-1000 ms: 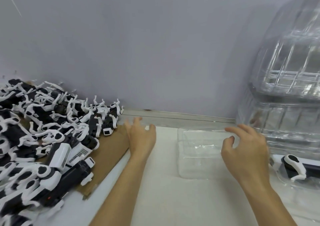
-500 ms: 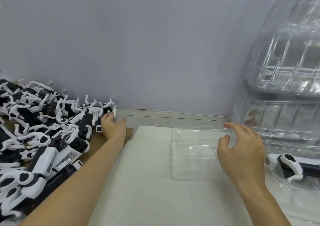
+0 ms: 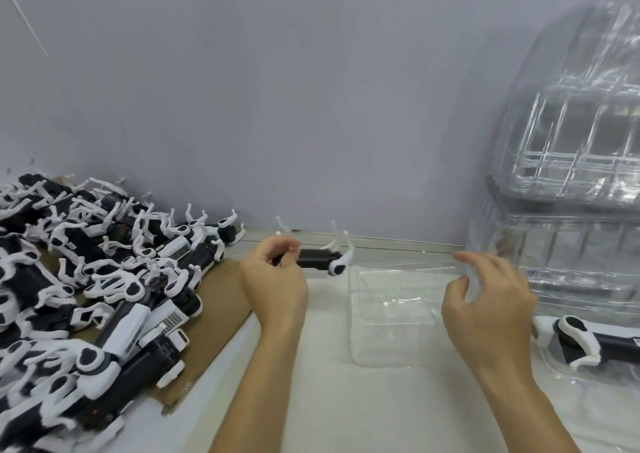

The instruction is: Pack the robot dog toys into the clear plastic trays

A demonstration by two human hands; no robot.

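Lower left of frame: heap of black-and-white robot dog toys on a brown cardboard sheet, legs tangled every which way. Centre: left hand has fingers curled round one toy, held above the white tabletop between the heap and the empty clear tray, thin white legs sticking up. Right hand hovers over the tray's right edge, fingers apart and loosely bent, holding nothing. Handling guess: toy looks like light rigid plastic, body sturdy, legs thin and probably snappable or hinged, so grip the black body, not the legs. Tray is thin film, likely flexes and slides, so steady it. Right edge: a packed toy in another tray. Further back right, tall stack of clear trays; plain grey wall behind.
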